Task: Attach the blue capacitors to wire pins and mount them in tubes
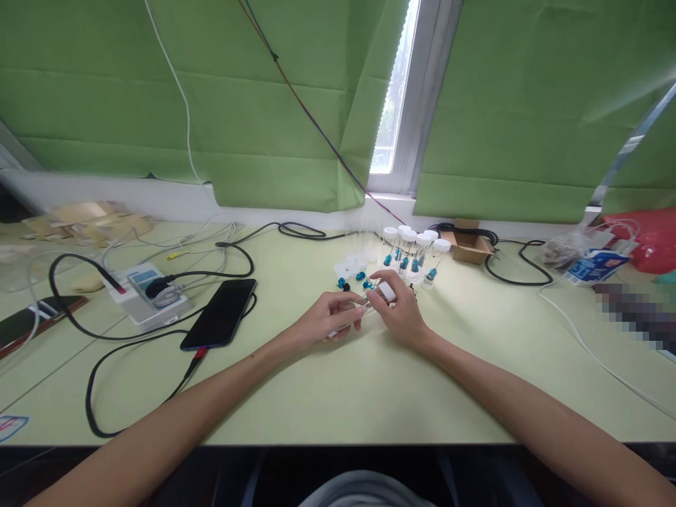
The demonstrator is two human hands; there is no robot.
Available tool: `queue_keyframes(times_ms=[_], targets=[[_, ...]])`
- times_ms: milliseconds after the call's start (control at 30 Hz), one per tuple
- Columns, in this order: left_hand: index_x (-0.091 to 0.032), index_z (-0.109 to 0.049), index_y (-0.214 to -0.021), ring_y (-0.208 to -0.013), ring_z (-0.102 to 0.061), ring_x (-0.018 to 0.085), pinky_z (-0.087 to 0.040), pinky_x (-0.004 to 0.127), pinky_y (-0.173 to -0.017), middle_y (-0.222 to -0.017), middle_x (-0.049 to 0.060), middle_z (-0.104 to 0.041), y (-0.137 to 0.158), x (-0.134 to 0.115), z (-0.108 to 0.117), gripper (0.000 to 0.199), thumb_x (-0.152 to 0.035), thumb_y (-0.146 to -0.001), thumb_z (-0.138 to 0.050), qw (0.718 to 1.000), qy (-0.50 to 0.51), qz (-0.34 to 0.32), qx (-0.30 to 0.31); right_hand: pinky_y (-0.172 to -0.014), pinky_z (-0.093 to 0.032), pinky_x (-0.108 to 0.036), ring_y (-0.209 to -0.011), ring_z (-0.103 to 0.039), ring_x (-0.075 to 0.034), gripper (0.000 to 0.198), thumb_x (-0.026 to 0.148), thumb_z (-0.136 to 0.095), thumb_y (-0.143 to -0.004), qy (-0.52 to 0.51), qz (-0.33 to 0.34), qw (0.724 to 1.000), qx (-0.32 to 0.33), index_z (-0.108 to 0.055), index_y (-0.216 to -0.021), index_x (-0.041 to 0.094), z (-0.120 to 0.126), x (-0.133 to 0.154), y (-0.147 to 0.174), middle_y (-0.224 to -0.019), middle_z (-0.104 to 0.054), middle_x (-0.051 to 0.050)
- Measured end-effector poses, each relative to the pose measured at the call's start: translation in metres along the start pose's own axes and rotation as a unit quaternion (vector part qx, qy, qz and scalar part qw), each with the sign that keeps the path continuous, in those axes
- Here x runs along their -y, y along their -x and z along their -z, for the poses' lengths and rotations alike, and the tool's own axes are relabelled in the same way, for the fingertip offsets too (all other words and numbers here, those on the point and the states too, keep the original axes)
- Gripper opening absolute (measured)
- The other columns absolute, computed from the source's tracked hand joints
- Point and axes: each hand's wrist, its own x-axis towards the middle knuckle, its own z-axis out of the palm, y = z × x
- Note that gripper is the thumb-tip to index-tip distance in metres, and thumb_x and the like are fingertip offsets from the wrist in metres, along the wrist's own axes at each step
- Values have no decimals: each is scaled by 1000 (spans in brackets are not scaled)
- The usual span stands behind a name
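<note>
Just above the table, my left hand is closed around the lower part of a clear tube, which lies tilted between my hands. The fingers of my right hand are wrapped about its upper end, by a white cap. Whether the cap sits fully on the tube cannot be made out. Beyond my fingers lie small blue pieces and a black piece. Behind them are loose white caps and uncapped clear tubes. Several white-capped tubes with blue pieces inside stand at the back.
A black phone with a cable lies left, near a white power strip. Black cables run along the wall side. An open cardboard box stands behind the capped tubes. At right are a blue-and-white packet and a red bag.
</note>
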Motion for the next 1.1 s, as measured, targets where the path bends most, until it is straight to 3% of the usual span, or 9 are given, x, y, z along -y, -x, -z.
queue_keyframes(times_ms=[167, 267, 800, 1100], targets=[[-17, -63, -107, -42, -38, 5, -25, 19, -35, -73, 2, -61, 1, 1, 0, 38, -48, -86, -57, 1000, -14, 7, 14, -51, -33, -23, -49, -39, -10, 18, 36, -54, -87, 17, 2, 1000, -2, -53, -79, 20, -1, 0, 1, -55, -44, 6], [-17, -64, -106, -42, -38, 5, -25, 19, -36, -73, 2, -61, 2, 1, 0, 38, -48, -87, -55, 1000, -20, 12, 20, -52, -34, -23, -51, -42, -11, 21, 35, -53, -87, 14, -1, 1000, -13, -49, -73, 20, -3, 0, 2, -57, -48, 4], [-14, -65, -100, -40, -37, 4, -24, 18, -34, -70, 2, -61, 2, -2, -2, 41, -51, -84, -56, 1000, -17, 11, 18, -52, -37, -24, -53, -50, -13, 21, 36, -49, -88, 15, -11, 1000, -10, -46, -73, 21, -4, 3, 4, -60, -58, 2], [-15, -65, -105, -40, -37, 4, -23, 18, -34, -70, 3, -61, 1, 0, -3, 44, -52, -83, -57, 1000, -14, 23, 11, -51, -36, -24, -52, -46, -12, 22, 36, -46, -89, 21, -8, 1000, -12, -45, -72, 22, -4, 2, 4, -59, -52, 3]])
